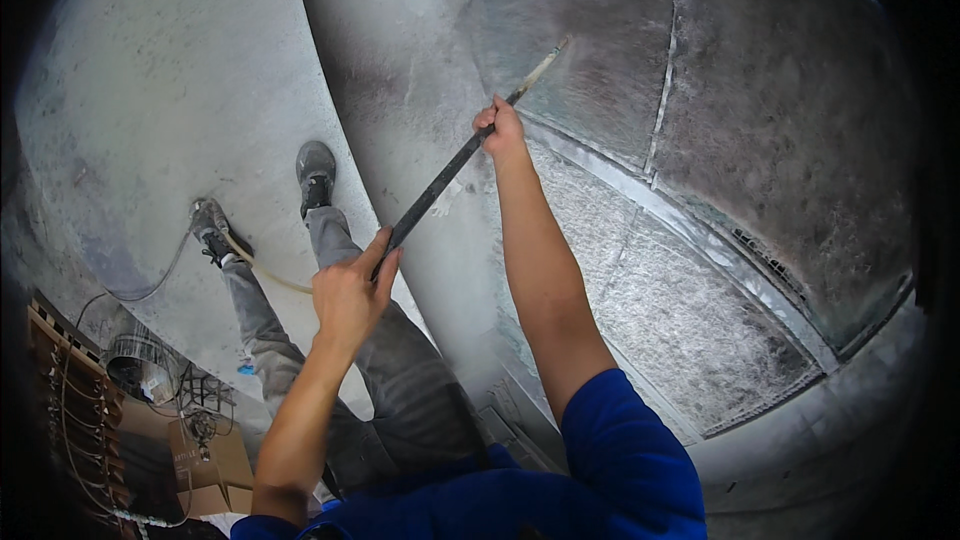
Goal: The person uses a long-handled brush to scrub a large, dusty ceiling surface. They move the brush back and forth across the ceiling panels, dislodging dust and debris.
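Observation:
My right hand (502,127) is closed around the upper part of a long dark pole (440,182), arm stretched forward. My left hand (350,298) grips the pole's lower end, thumb and forefinger lying along it. The pole slants up to the right, and its pale, narrow tip (541,70) is over a dark, dusty, fuzzy panel (580,0); whether it touches I cannot tell. A thin pale hose (270,275) runs from beside my left shoe toward my left hand, where its end is hidden.
Another dark panel (790,130) and a paler fuzzy one (690,315) lie along a metal frame strip (640,195). My shoes (316,168) stand on a dusty grey sheet (190,70) with a curved edge. Lower left are a cardboard box (230,455), cables and a brown rack (75,390).

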Tool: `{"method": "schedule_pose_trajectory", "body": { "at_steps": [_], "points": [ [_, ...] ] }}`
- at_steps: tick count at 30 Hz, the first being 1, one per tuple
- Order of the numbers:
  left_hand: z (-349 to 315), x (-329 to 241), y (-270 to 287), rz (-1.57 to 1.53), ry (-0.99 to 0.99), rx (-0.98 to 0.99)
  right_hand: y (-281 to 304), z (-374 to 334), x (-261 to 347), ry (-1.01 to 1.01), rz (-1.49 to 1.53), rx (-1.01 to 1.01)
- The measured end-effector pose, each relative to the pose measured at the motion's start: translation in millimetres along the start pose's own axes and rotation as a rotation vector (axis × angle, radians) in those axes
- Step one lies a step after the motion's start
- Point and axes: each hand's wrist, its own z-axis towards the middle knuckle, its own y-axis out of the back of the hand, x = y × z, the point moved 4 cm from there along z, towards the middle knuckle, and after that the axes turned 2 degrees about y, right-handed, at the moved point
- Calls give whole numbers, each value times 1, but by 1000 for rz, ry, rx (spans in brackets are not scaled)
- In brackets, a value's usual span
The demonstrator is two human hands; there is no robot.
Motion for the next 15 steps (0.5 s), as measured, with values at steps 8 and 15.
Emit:
{"method": "schedule_pose_trajectory", "body": {
  "at_steps": [8,15],
  "points": [
    [-25,22,-7,20,-17,67,66,-26,-48,-77,109,-107],
    [-110,31,14,-23,-24,204,58,-159,-7,101,105,50]
  ]
}}
